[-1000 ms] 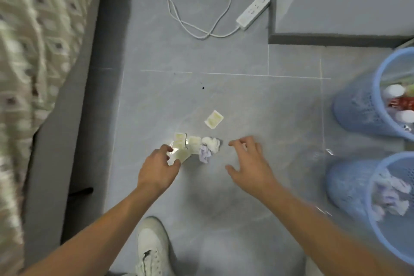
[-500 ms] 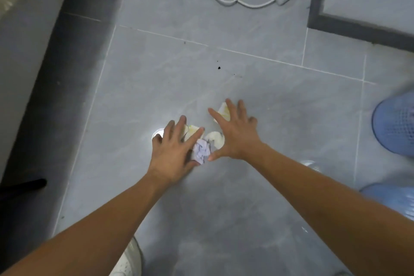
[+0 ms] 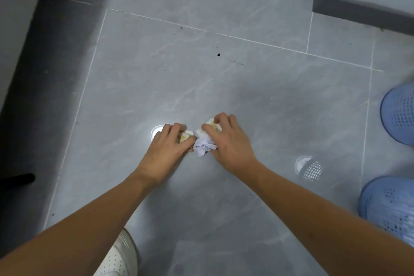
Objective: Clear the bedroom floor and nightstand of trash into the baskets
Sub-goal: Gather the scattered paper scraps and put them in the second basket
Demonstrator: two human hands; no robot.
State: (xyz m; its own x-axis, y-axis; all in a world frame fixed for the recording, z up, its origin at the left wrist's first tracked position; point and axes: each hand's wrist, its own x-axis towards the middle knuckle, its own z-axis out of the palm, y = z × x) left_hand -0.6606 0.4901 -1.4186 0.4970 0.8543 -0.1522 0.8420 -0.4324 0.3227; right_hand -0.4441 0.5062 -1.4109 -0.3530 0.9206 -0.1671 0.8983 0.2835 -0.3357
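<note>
Nearest, a white shoe (image 3: 116, 260). Beyond it, on the floor (image 3: 224, 87), the left hand (image 3: 167, 148) curls its grip onto yellowish scraps (image 3: 186, 137); the right hand (image 3: 228, 141) pinches more beside the crumpled tissue (image 3: 203, 147). Loose pieces may slip out when lifted toward the baskets (image 3: 398, 114) right of the tissue.

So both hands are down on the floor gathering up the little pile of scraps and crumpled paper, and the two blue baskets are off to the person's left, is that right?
Not quite. The head view shows the two blue baskets at the person's right, not the left. The rest holds: the left hand and right hand are both down on the floor, closing around the scraps and crumpled paper.
</note>
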